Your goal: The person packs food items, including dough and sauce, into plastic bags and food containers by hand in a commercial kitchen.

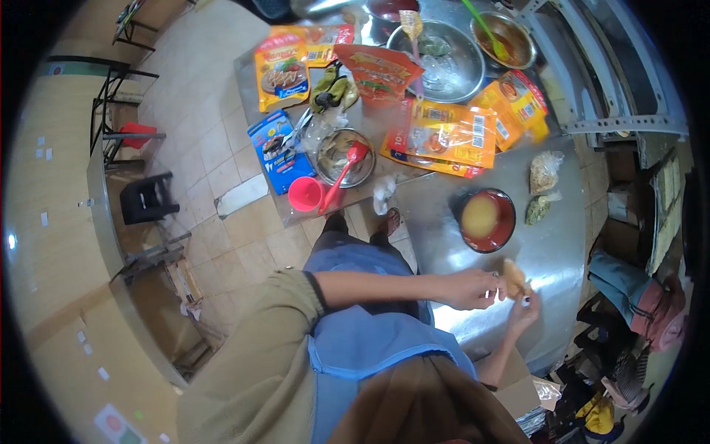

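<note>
While our left hand (470,287) and right hand (523,311) meet over the steel table (562,251), both pinch a small tan food piece (513,277). It sits just below the red bowl (486,220) of yellow liquid.

Glossy steel table (562,244), shiny plastic packets (451,133)

Lighting: bright, even, overhead. Glare: white sheen on steel table (551,255) (strongest near its front edge). Distortion: heavy fisheye, black vignette at corners. Focus: soft towards the rim.
</note>
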Available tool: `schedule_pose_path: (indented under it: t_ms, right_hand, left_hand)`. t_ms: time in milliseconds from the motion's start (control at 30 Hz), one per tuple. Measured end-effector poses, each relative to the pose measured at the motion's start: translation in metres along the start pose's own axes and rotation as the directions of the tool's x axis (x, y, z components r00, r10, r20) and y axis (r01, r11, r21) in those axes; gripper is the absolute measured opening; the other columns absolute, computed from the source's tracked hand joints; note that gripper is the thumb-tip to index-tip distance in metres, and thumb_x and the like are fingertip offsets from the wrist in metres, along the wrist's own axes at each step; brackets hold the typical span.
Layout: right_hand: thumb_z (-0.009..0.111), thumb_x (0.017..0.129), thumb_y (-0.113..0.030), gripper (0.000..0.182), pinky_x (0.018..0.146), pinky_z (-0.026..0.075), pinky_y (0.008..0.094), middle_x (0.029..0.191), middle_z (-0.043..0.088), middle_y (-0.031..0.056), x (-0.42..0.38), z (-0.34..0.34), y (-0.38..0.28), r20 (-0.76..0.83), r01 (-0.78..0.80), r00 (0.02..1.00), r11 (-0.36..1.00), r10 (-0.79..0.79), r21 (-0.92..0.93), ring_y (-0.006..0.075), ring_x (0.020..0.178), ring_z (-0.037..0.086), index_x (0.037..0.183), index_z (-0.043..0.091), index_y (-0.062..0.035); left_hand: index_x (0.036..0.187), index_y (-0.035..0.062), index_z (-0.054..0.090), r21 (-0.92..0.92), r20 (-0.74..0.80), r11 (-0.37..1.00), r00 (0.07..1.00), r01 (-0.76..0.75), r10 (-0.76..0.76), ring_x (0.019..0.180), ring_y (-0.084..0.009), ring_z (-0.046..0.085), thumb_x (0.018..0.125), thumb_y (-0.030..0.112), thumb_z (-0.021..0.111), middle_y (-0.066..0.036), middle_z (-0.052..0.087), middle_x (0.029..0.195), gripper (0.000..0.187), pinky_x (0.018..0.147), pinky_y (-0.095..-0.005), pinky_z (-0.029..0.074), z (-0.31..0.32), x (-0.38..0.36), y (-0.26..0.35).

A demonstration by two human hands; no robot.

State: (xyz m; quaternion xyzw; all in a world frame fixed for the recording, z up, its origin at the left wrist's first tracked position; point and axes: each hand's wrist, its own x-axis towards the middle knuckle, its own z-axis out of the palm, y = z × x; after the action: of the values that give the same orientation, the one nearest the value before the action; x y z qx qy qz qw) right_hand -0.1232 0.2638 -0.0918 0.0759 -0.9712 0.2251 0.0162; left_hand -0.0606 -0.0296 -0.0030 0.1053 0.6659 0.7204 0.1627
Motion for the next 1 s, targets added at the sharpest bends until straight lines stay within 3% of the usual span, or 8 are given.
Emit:
schedule_pose_path:
  t_ms: [67, 200, 400, 567, 667, 767, 867, 1000]
  right_hand:
    - [0.064, 0.077, -0.008, 0.022, 0.076, 0.047, 0.0378, 0.088, 0.064, 0.0149, 0.033, 0.002, -0.008, -0.07, -0.008, 0.998, 0.984, -0.004, -0.18, 0.0295, 0.082, 0.058, 0.097, 0.064, 0.0014]
    - [0.062, 0.082, -0.015, 0.028, 0.072, 0.047, 0.0374, 0.095, 0.063, 0.0144, 0.076, 0.024, -0.03, -0.004, -0.014, 1.0, 0.991, 0.014, -0.135, 0.0275, 0.079, 0.058, 0.106, 0.063, -0.0008]
    - [0.057, 0.088, -0.015, 0.029, 0.069, 0.047, 0.0325, 0.098, 0.063, 0.0109, 0.092, 0.002, -0.144, -0.1, 0.049, 0.993, 0.997, -0.055, -0.066, 0.0199, 0.078, 0.057, 0.114, 0.061, -0.0019]
    - [0.056, 0.088, -0.008, 0.022, 0.08, 0.046, 0.0272, 0.1, 0.065, 0.0107, 0.082, 0.068, -0.277, 0.294, 0.12, 0.918, 0.891, -0.268, 0.438, 0.0162, 0.091, 0.06, 0.108, 0.063, -0.0002]
    - [0.059, 0.086, -0.012, 0.022, 0.076, 0.048, 0.0293, 0.089, 0.066, 0.0132, 0.067, 0.122, -0.379, 0.477, 0.099, 0.816, 0.893, -0.325, 0.44, 0.0188, 0.084, 0.063, 0.105, 0.064, -0.0014]
    - [0.057, 0.087, -0.02, 0.024, 0.074, 0.049, 0.0364, 0.091, 0.064, 0.0179, 0.07, 0.188, -0.441, 0.545, 0.239, 0.732, 0.903, -0.409, 0.357, 0.0295, 0.084, 0.064, 0.105, 0.065, -0.0063]
    - [0.055, 0.086, -0.025, 0.024, 0.073, 0.049, 0.0429, 0.088, 0.065, 0.0171, 0.072, 0.239, -0.482, 0.445, 0.381, 0.75, 0.87, -0.489, 0.315, 0.0358, 0.08, 0.062, 0.097, 0.066, -0.0067]
    - [0.055, 0.087, -0.029, 0.026, 0.071, 0.049, 0.0473, 0.085, 0.065, 0.0196, 0.078, 0.287, -0.503, 0.469, 0.338, 0.798, 0.926, -0.378, 0.17, 0.0383, 0.078, 0.063, 0.093, 0.064, -0.0056]
  left_hand:
    - [0.101, 0.0031, 0.055, -0.049, 0.072, 0.998, 0.997, 0.032, -0.028, 0.076, -0.0187, 0.058, 0.086, 0.013, 0.053, -0.009, 0.058, 0.085, 0.018, 0.07, -0.0323, 0.047, -0.036, -0.024, 0.025]
    - [0.103, 0.0031, 0.056, -0.066, -0.216, 0.992, 0.969, 0.111, -0.123, 0.087, -0.0095, 0.054, 0.093, 0.016, 0.052, -0.003, 0.058, 0.089, 0.017, 0.077, -0.027, 0.046, -0.109, -0.096, 0.045]
    - [0.103, 0.0035, 0.059, 0.113, -0.832, 0.863, 0.521, 0.493, -0.189, 0.089, -0.0109, 0.055, 0.091, 0.01, 0.052, -0.005, 0.059, 0.095, 0.016, 0.073, -0.0258, 0.045, -0.225, -0.207, -0.003]
    - [0.11, 0.0089, 0.059, 0.507, -0.838, 0.604, 0.515, 0.615, 0.179, 0.092, -0.0279, 0.055, 0.08, 0.013, 0.062, -0.013, 0.057, 0.104, 0.03, 0.08, -0.0365, 0.045, -0.301, -0.22, -0.058]
    - [0.114, 0.0105, 0.057, 0.621, -0.782, 0.515, 0.514, 0.591, 0.353, 0.098, -0.0302, 0.052, 0.078, 0.018, 0.065, -0.013, 0.056, 0.105, 0.038, 0.084, -0.042, 0.042, -0.337, -0.198, -0.079]
    - [0.112, 0.009, 0.057, 0.673, -0.74, 0.403, 0.562, 0.62, 0.369, 0.101, -0.0319, 0.051, 0.074, 0.02, 0.067, -0.012, 0.057, 0.106, 0.041, 0.087, -0.0461, 0.039, -0.366, -0.179, -0.106]
    - [0.108, 0.0077, 0.057, 0.588, -0.778, 0.472, 0.62, 0.658, 0.105, 0.103, -0.0318, 0.052, 0.073, 0.019, 0.068, -0.014, 0.056, 0.108, 0.039, 0.087, -0.0446, 0.041, -0.4, -0.178, -0.12]
    - [0.107, 0.0045, 0.056, 0.408, -0.886, 0.631, 0.454, 0.66, 0.098, 0.087, -0.0341, 0.06, 0.076, 0.016, 0.063, -0.02, 0.062, 0.094, 0.034, 0.074, -0.0425, 0.046, -0.439, -0.193, -0.117]
